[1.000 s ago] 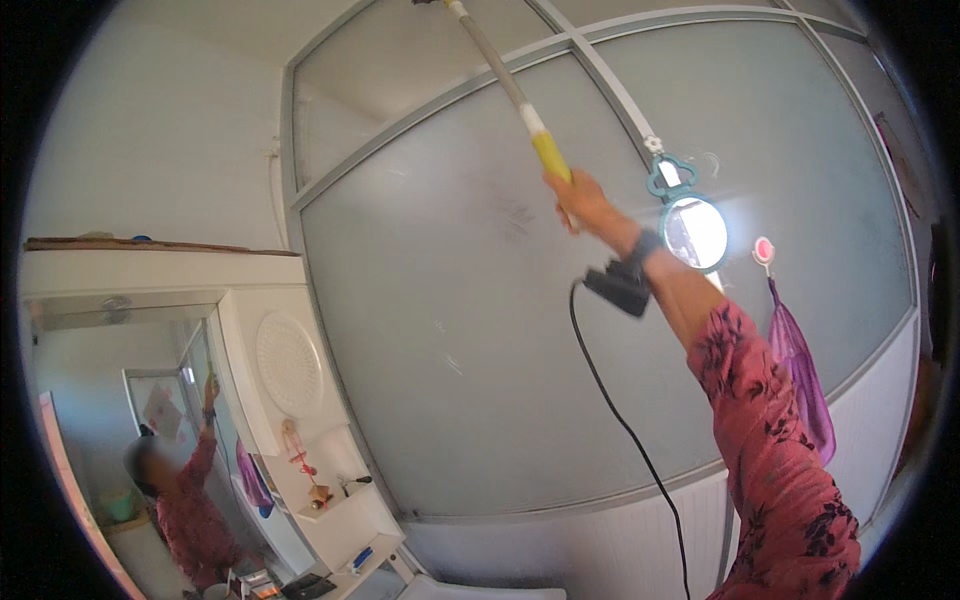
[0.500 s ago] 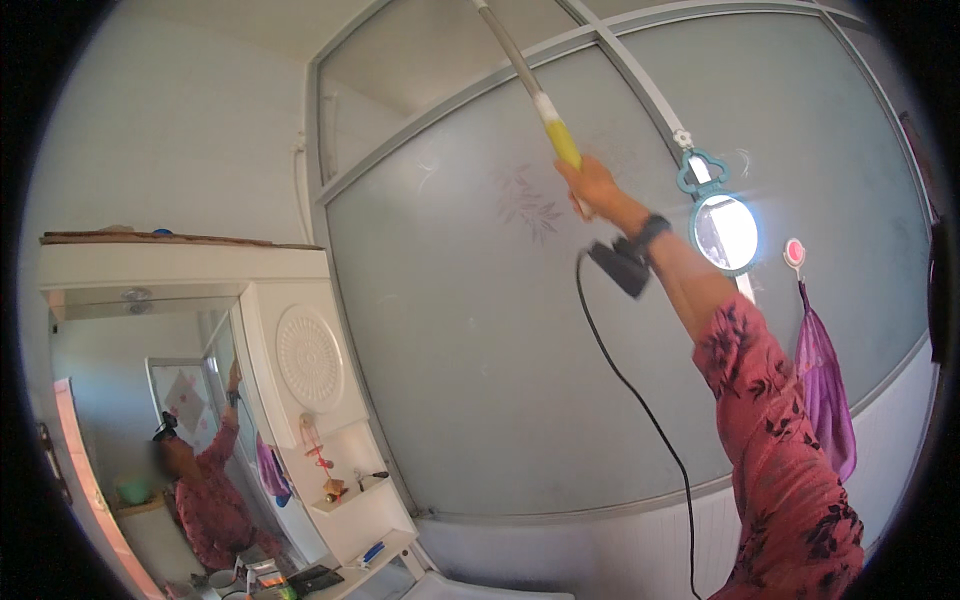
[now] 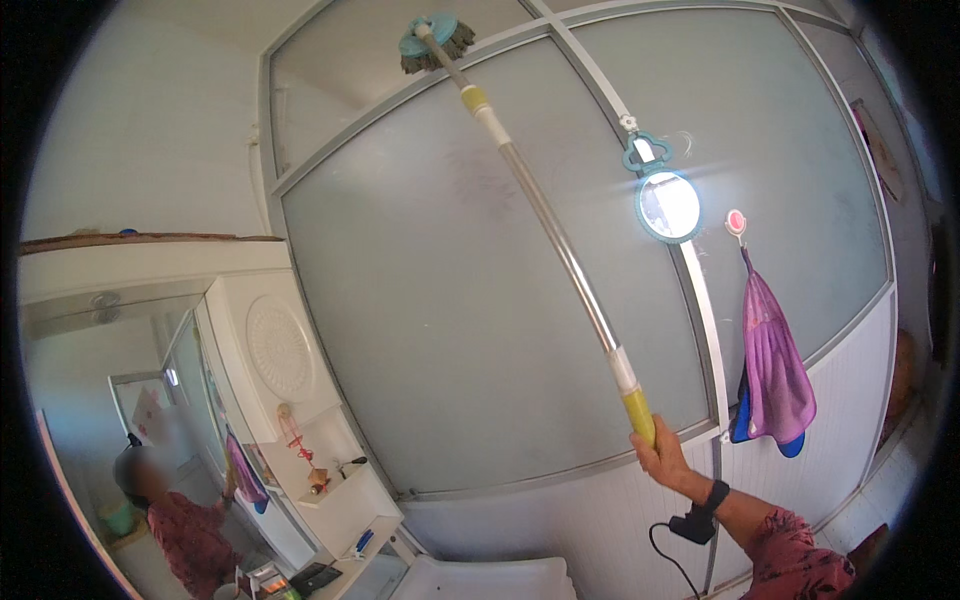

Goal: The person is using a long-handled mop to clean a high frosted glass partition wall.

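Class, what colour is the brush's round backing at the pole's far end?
Light blue; the backing shows best in the head view, near the top.

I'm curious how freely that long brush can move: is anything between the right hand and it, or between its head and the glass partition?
No, nothing visible: the right hand grips the long brush directly by its yellow handle, and nothing shows between the brush head and the glass partition; whether they touch is unclear.
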`<action>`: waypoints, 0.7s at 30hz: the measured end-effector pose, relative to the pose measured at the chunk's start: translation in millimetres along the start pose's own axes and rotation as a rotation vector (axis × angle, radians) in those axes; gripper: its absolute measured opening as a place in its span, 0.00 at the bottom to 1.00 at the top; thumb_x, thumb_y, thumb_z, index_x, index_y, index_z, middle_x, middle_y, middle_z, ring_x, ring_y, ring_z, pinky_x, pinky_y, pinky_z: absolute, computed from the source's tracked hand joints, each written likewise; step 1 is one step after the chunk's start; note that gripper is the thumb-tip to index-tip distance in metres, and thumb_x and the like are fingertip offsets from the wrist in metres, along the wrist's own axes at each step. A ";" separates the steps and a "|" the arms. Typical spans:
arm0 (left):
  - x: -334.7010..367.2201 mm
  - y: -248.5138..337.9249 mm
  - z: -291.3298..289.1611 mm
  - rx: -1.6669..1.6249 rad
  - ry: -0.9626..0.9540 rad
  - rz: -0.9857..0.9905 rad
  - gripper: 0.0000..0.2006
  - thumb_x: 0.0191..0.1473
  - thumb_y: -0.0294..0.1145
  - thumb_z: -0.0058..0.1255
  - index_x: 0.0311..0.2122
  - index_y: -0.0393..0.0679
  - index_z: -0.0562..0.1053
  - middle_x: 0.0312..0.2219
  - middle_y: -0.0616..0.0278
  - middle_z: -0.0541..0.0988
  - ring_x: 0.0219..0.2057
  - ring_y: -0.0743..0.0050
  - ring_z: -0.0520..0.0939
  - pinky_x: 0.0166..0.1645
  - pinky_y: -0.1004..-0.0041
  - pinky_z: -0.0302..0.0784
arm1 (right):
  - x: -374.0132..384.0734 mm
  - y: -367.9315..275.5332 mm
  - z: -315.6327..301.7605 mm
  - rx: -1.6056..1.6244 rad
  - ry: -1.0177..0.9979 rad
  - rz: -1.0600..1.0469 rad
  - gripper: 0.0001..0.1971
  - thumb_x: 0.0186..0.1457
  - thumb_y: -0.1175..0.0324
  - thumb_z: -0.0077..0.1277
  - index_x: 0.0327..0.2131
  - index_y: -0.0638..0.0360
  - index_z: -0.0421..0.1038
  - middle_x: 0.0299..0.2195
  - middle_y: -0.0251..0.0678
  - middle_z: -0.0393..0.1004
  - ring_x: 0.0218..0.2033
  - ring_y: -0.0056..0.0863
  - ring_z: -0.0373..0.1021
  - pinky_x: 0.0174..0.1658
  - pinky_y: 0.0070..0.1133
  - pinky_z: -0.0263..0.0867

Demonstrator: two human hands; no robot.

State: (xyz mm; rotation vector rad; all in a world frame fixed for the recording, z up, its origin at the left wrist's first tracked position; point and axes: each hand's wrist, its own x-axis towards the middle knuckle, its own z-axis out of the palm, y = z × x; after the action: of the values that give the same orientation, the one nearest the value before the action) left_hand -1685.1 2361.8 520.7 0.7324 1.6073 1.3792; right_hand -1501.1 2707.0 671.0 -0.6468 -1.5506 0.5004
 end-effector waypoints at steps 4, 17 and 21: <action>-5.8 20.7 5.6 0.062 0.024 -0.188 0.21 0.51 0.43 0.36 0.44 0.37 0.62 0.41 0.54 0.66 0.46 0.63 0.66 0.46 0.68 0.62 | 2.5 -11.1 9.8 0.042 -0.021 0.036 0.13 0.48 0.63 0.44 0.29 0.62 0.57 0.15 0.41 0.63 0.15 0.28 0.62 0.19 0.25 0.58; 112.2 -83.4 -9.1 -0.079 0.030 0.090 0.20 0.51 0.42 0.38 0.43 0.37 0.63 0.40 0.54 0.67 0.44 0.64 0.67 0.46 0.71 0.62 | 303.8 -171.3 49.0 0.326 0.077 -0.164 0.21 0.46 0.52 0.44 0.29 0.65 0.62 0.15 0.36 0.65 0.13 0.23 0.63 0.15 0.22 0.60; 112.0 -31.7 31.1 -0.209 0.221 0.088 0.19 0.50 0.42 0.40 0.43 0.38 0.64 0.39 0.56 0.68 0.44 0.66 0.68 0.45 0.71 0.62 | 369.3 -210.1 49.2 0.291 0.193 -0.239 0.21 0.45 0.52 0.44 0.29 0.65 0.62 0.16 0.37 0.66 0.13 0.26 0.64 0.15 0.24 0.61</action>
State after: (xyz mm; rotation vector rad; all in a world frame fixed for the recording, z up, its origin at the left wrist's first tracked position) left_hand -1704.4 2466.0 463.3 0.5471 1.5807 1.7125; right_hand -1579.6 2800.1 1081.0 -0.2729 -1.3183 0.4570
